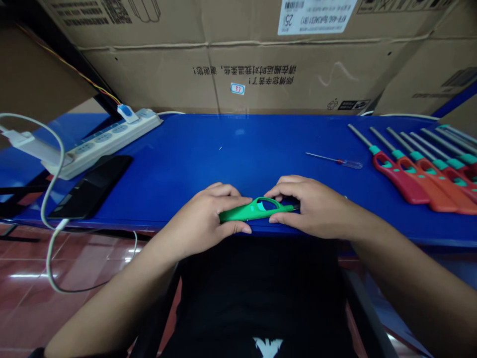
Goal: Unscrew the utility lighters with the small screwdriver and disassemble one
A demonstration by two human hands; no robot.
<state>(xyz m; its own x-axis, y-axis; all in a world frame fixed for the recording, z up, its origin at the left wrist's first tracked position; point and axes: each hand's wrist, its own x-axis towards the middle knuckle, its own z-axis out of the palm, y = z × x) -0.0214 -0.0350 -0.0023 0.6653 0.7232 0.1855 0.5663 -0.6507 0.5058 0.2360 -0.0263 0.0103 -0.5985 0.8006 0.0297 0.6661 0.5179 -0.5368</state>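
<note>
A green long-nosed gas lighter [248,211] with a teal trigger lies sideways at the front edge of the blue table. My left hand [210,214] is closed around the rear of its handle, thumb on the near side. My right hand [309,206] has its fingers and thumb about the lighter's narrow front end. A dark tip shows there, partly hidden by the palm, and I cannot make out the rest of it. Right of my hands lies a screwdriver [348,163] with a clear handle. Beyond it, several red and orange gas lighters [404,179] with metal tubes lie in a row.
At the left stand a white power strip [108,141] with plugs and a black phone [93,186]. A white cable [48,253] loops over the table edge. A large cardboard box [167,79] walls off the back. A tiny light-coloured piece [220,148] lies mid-table.
</note>
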